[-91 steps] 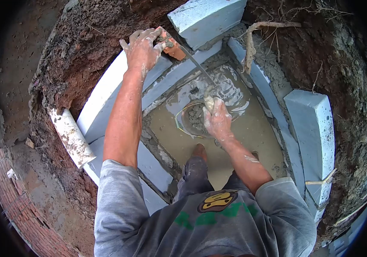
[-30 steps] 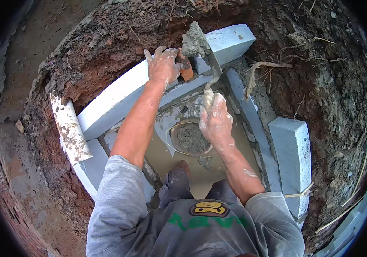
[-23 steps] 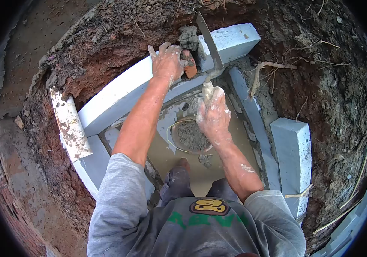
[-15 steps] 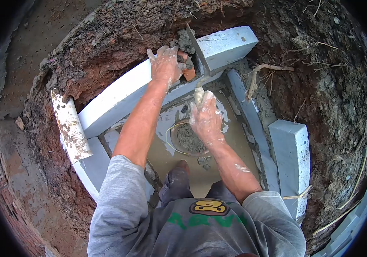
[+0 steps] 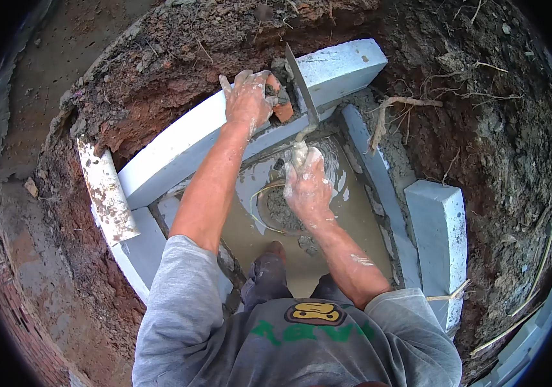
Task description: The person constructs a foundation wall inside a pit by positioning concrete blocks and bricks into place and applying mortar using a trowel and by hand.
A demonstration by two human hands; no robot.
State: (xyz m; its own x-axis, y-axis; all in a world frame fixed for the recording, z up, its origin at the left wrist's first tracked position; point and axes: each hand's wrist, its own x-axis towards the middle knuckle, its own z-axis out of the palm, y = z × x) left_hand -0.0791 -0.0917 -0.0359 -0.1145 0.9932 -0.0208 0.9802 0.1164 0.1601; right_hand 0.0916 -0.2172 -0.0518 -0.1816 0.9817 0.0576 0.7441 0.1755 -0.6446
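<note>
Trowel (image 5: 302,84) stretches forward from the right grip (image 5: 309,188), which is wrapped round its handle (image 5: 300,153), its blade just right of a brick piece (image 5: 283,113) beside the left grip (image 5: 247,98), whose hold is unclear.

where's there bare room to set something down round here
Bare tops: the left block between the pipe and left hand, and the right block, beyond the stick. It's crowded just left of the far block, where left hand, brick and trowel sit close together.
</note>
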